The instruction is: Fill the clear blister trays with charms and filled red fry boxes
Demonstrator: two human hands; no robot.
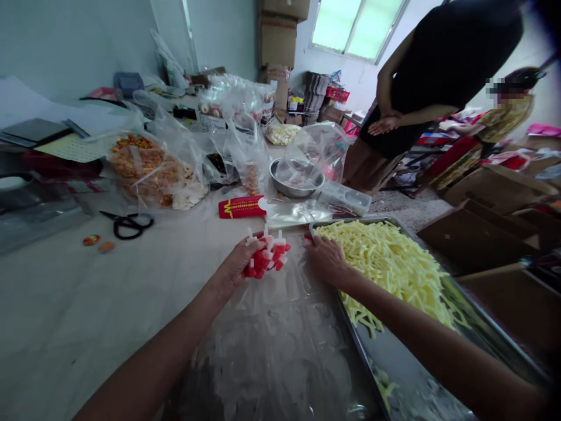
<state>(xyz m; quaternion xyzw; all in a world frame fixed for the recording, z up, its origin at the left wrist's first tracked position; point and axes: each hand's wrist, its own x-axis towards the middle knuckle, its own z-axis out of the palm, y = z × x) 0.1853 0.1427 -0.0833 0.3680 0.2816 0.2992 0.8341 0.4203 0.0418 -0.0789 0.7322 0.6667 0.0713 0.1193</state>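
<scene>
Fingers of the left hand close round a bunch of small red-and-white pieces, with a red carton at its eleven o'clock; at its three o'clock the right hand is by the tray, its fingertips near a red bit, whether gripping it I cannot tell. Outer pieces could drop if the crowded grasp loosens; the overhanging right forearm, if lowered, could drag yellow strips over the rim.

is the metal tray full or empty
Partly full: the tray has yellow strips heaped toward its far end, while much of its near floor shows.
</scene>
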